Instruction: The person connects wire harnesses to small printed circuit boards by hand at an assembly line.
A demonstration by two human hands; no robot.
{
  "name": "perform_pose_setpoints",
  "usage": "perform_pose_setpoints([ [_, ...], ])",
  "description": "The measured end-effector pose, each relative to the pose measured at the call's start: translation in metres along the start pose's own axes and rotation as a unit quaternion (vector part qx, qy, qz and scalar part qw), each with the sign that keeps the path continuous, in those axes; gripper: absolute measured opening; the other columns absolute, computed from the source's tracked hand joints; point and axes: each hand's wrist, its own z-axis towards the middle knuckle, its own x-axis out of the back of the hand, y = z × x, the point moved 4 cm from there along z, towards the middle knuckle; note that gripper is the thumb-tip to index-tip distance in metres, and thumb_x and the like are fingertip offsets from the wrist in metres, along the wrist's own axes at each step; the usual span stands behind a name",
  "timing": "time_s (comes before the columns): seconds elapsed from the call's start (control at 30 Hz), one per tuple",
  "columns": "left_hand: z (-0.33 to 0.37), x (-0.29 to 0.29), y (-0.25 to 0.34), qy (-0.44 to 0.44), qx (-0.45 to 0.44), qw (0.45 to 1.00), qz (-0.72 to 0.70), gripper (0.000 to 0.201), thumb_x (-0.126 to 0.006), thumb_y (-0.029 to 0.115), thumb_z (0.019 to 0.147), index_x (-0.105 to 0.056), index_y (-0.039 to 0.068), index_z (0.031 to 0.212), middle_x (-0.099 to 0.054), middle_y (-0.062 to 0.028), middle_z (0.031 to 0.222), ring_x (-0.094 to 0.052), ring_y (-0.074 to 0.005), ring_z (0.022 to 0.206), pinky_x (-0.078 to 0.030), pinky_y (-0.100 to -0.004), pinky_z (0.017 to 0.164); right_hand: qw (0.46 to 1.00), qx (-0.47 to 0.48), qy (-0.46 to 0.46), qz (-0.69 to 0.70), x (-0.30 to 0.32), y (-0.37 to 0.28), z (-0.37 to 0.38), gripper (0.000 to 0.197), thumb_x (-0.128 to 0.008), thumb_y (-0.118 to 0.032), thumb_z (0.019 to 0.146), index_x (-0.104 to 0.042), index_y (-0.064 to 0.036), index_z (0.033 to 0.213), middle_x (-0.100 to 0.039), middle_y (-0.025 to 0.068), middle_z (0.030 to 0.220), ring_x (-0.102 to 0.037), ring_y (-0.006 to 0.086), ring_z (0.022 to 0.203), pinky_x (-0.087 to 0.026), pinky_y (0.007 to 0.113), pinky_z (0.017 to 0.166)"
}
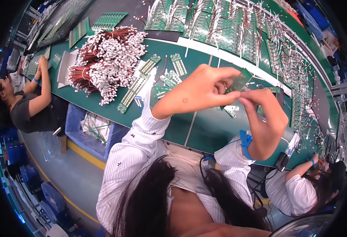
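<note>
Over the green bench, my left hand [205, 89] grips a small green circuit board [241, 80] by its edge between thumb and fingers, the board tilted up. My right hand [267, 110], a blue band at its wrist, is closed in a pinch at the board's lower corner, close to the left thumb. What lies between the right fingertips is too small to make out. Beneath and beside my hands are loose narrow circuit boards [178, 64], some partly covered by the left hand. A longer strip of boards [133, 93] lies left of them.
A big pile of red-brown wire bundles with white connectors [110, 59] sits left. Wired circuit panels [224, 23] line the far side behind a white rail [205, 46]. A blue-lined bin [76, 122] stands below. Co-workers sit left [31, 98] and right [299, 185].
</note>
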Motion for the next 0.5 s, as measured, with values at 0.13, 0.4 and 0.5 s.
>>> perform_pose_setpoints([
  [0.13, 0.003, 0.007, 0.01, 0.014, -0.019, 0.996, 0.09, 0.036, -0.063, 0.002, 0.072, -0.049, -0.008, 0.104, -0.052, -0.004, 0.065, -0.052, -0.0064, 0.059, -0.043, -0.0205, 0.051, 1.0, -0.009, 0.0, -0.022, 0.012, -0.003, 0.006, 0.017, -0.065, 0.006, 0.061, -0.056, 0.0021, 0.074, -0.057, 0.0101, 0.074, -0.055, 0.0215, 0.062, -0.043, 0.029, 0.055],
  [0.4, 0.018, 0.01, -0.016, 0.028, -0.039, 0.994, 0.093, 0.036, -0.065, 0.017, 0.069, -0.055, 0.0, 0.1, -0.06, -0.0152, 0.068, -0.058, -0.0201, 0.057, -0.044, -0.0277, 0.052, 0.946, 0.066, -0.054, 0.314, -0.012, 0.019, 0.016, 0.006, -0.059, 0.0, 0.074, -0.055, 0.0017, 0.079, -0.06, 0.0081, 0.079, -0.057, 0.0164, 0.061, -0.046, 0.028, 0.062],
  [0.5, 0.02, 0.009, -0.015, 0.019, -0.04, 0.993, 0.109, 0.031, -0.06, 0.019, 0.075, -0.056, 0.0, 0.099, -0.061, -0.0166, 0.074, -0.06, -0.0236, 0.061, -0.046, -0.0291, 0.054, 0.864, -0.097, 0.063, 0.491, -0.011, 0.039, 0.017, 0.008, -0.054, -0.006, 0.083, -0.052, 0.0017, 0.085, -0.057, 0.0057, 0.075, -0.05, 0.0079, 0.056, -0.039, 0.021, 0.045],
])
